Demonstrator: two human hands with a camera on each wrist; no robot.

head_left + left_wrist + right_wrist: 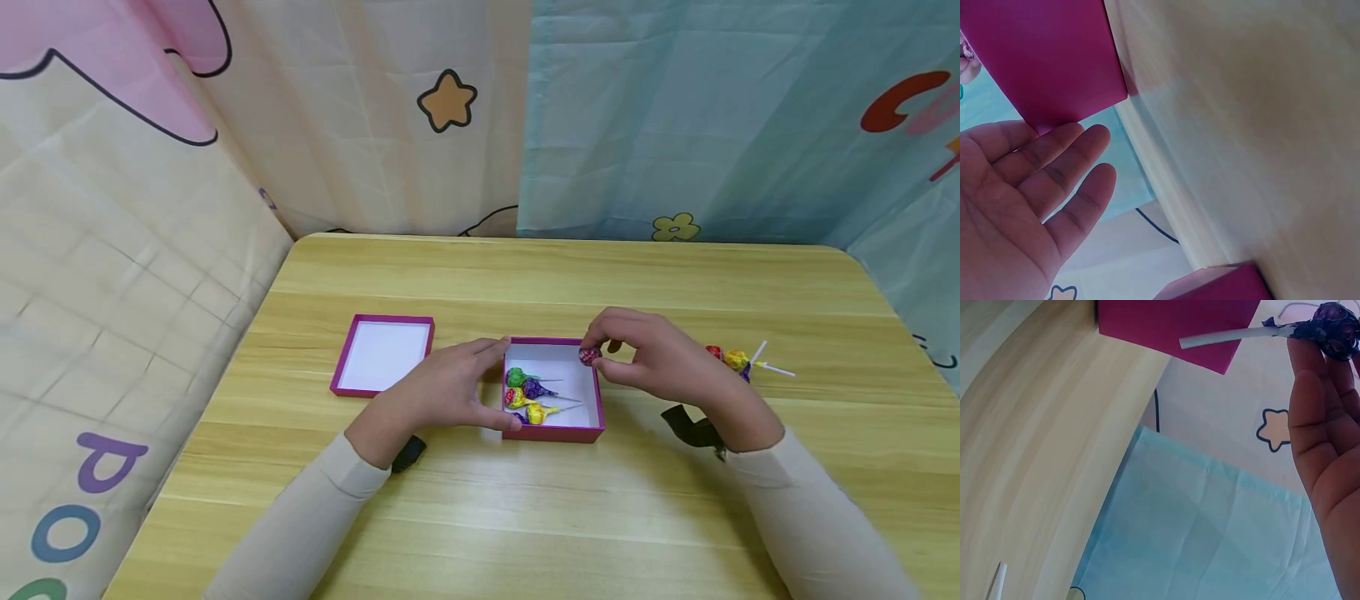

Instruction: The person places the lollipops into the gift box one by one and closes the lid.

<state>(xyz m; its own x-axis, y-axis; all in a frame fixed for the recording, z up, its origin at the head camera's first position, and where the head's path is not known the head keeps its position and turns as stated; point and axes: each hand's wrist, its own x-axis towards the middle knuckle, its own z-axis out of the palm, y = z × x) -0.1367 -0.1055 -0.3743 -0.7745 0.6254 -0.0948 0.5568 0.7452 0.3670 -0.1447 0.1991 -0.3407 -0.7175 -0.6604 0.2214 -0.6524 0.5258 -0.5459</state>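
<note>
A magenta box (pixel 553 434) with a white inside stands on the table, several wrapped lollipops (pixel 542 387) lying in its left half. My left hand (pixel 453 385) holds the box's left side, thumb at the front corner and fingers at the back corner. In the left wrist view those fingers (pixel 1066 169) touch the box wall (pixel 1054 62). Over the box's back right corner, my right hand (pixel 652 350) pinches a dark-wrapped lollipop (pixel 589 356) by its head. Its white stick (pixel 1229 337) points away from the fingers in the right wrist view.
A matching lid (pixel 390 354), white side up, lies left of the box. More lollipops (pixel 737 360) lie at the right, partly behind my right wrist. Black straps (pixel 692 429) show under both wrists. Printed curtains (pixel 637 125) hang along the table's back edge.
</note>
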